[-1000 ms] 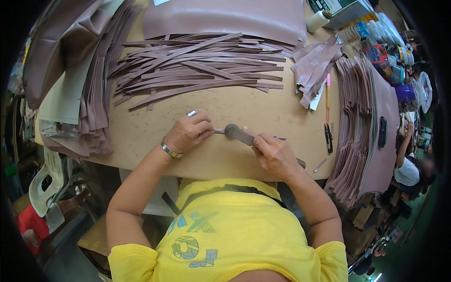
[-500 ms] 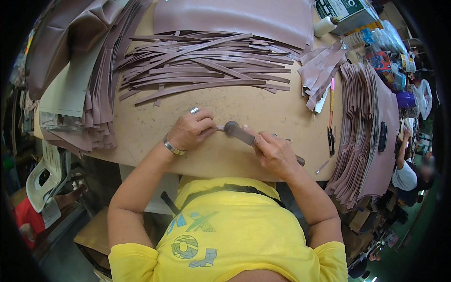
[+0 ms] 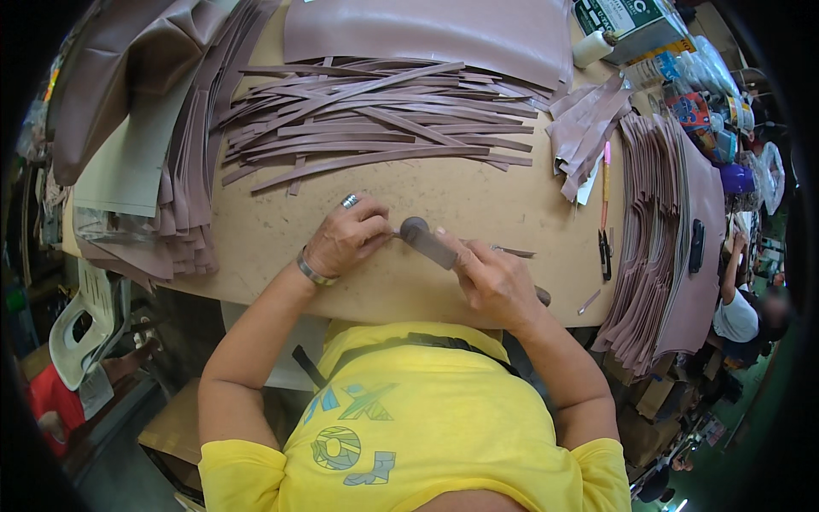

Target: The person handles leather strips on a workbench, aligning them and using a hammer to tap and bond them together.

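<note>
My right hand (image 3: pixel 495 277) is closed round a hammer, its thumb laid along the tool. The dark hammer head (image 3: pixel 431 245) with its round face points left, and the butt of the handle shows past the heel of my hand. Just left of that face, my left hand (image 3: pixel 350 235) pinches something thin and small, mostly hidden by the fingers. The fingertips nearly meet the hammer's face, low over the tan tabletop (image 3: pixel 358 294). Beyond both hands lies a loose heap of narrow mauve leather strips (image 3: pixel 384 128).
Stacked mauve leather pieces stand at left (image 3: pixel 183 188) and right (image 3: pixel 653 230). A large leather sheet (image 3: pixel 426 30) lies at the back. Black thread snips (image 3: pixel 604 254), a pen (image 3: pixel 606 183) and leather scraps (image 3: pixel 589 128) lie on the right. A thin tool (image 3: pixel 516 252) sits beyond my right hand.
The hammer head has swung slightly, its face coming closer to my left fingertips and its body tilting more toward me. My left hand keeps its pinch in nearly the same place.
</note>
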The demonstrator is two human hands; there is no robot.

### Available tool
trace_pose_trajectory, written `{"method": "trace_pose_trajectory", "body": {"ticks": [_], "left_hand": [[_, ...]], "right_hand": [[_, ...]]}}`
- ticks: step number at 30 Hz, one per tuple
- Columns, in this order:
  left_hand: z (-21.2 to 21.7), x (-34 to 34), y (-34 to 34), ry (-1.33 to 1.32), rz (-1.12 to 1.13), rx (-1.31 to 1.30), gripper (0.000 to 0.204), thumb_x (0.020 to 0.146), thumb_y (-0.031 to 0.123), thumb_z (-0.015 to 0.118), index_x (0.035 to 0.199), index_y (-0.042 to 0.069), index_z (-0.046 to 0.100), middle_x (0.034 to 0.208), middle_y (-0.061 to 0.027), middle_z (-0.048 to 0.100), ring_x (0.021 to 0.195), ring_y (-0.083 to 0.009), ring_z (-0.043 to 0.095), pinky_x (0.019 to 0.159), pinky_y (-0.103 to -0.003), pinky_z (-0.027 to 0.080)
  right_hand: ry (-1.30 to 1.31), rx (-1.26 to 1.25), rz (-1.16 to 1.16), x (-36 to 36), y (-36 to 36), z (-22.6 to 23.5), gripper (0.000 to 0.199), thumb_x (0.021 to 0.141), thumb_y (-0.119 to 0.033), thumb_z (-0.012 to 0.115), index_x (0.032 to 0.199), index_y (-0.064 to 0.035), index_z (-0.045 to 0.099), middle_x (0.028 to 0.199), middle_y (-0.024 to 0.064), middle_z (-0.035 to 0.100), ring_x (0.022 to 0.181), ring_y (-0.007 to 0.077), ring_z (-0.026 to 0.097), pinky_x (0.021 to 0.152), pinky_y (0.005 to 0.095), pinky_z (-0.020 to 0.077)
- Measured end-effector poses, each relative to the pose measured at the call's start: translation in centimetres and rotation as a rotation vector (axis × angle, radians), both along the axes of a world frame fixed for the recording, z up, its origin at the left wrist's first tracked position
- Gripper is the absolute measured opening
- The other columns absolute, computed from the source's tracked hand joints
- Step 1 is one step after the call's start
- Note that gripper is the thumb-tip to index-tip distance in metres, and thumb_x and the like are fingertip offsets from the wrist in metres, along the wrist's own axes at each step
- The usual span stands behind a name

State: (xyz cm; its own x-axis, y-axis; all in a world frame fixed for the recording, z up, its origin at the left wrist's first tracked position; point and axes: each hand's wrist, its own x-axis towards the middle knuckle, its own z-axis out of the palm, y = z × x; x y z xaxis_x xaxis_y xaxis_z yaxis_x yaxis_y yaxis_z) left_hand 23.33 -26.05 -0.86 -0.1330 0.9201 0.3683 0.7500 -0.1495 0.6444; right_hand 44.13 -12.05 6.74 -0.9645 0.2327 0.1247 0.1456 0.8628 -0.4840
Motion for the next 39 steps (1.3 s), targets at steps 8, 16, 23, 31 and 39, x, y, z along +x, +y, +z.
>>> {"method": "trace_pose_trajectory", "body": {"ticks": [8, 16, 23, 31, 39], "left_hand": [[-0.4, -0.3, -0.2, -0.107, -0.012, 0.003, 0.021, 0.067, -0.002, 0.075, 0.084, 0.002, 0.064, 0.092, -0.0108, 0.06, 0.082, -0.0275, 0.059, 0.071, -0.035, 0.049], [-0.4, -0.8, -1.0, -0.162, 0.011, -0.033, 0.02, 0.069, -0.005, 0.072, 0.086, 0.002, 0.064, 0.096, -0.0103, 0.062, 0.086, -0.028, 0.06, 0.075, -0.034, 0.05], [1.3, -0.2, -1.2, -0.18, 0.36, 0.061, 0.022, 0.071, -0.005, 0.066, 0.091, 0.006, 0.065, 0.097, -0.0095, 0.062, 0.087, -0.0271, 0.062, 0.073, -0.034, 0.051], [1.5, 4.0, 2.1, -0.143, 0.277, 0.241, 0.03, 0.072, -0.003, 0.067, 0.099, 0.006, 0.055, 0.095, -0.0105, 0.058, 0.083, -0.0268, 0.059, 0.07, -0.035, 0.048], [-0.6, 11.2, 7.4, 0.249, 0.003, -0.158, 0.024, 0.073, 0.015, 0.072, 0.095, 0.013, 0.061, 0.094, -0.0049, 0.059, 0.098, -0.0256, 0.054, 0.08, -0.037, 0.042]], "right_hand": [[-0.052, -0.034, 0.005, -0.5, -0.3, -0.5, 0.064, 0.075, -0.001, 0.058, 0.136, -0.0122, 0.047, 0.083, 0.0088, 0.061, 0.067, 0.0269, 0.061, 0.057, 0.0376, 0.0497], [-0.127, -0.034, 0.005, -1.2, -0.6, -0.5, 0.061, 0.076, -0.002, 0.061, 0.135, -0.016, 0.049, 0.089, 0.0092, 0.063, 0.07, 0.0274, 0.063, 0.058, 0.037, 0.0511], [-0.037, 0.016, 0.061, -1.2, -1.3, -1.7, 0.063, 0.076, -0.004, 0.059, 0.136, -0.0178, 0.047, 0.094, 0.0053, 0.061, 0.069, 0.0242, 0.062, 0.057, 0.0365, 0.0502], [-0.03, -0.748, -0.422, 2.5, 2.8, -2.8, 0.059, 0.08, -0.006, 0.063, 0.136, -0.0013, 0.045, 0.107, 0.0133, 0.064, 0.071, 0.0222, 0.064, 0.059, 0.0315, 0.0519], [-0.042, -1.177, -0.809, 13.6, 8.8, -1.5, 0.05, 0.089, -0.012, 0.058, 0.136, 0.0001, 0.046, 0.083, 0.0051, 0.06, 0.06, 0.0129, 0.058, 0.057, 0.0264, 0.0497]]}}
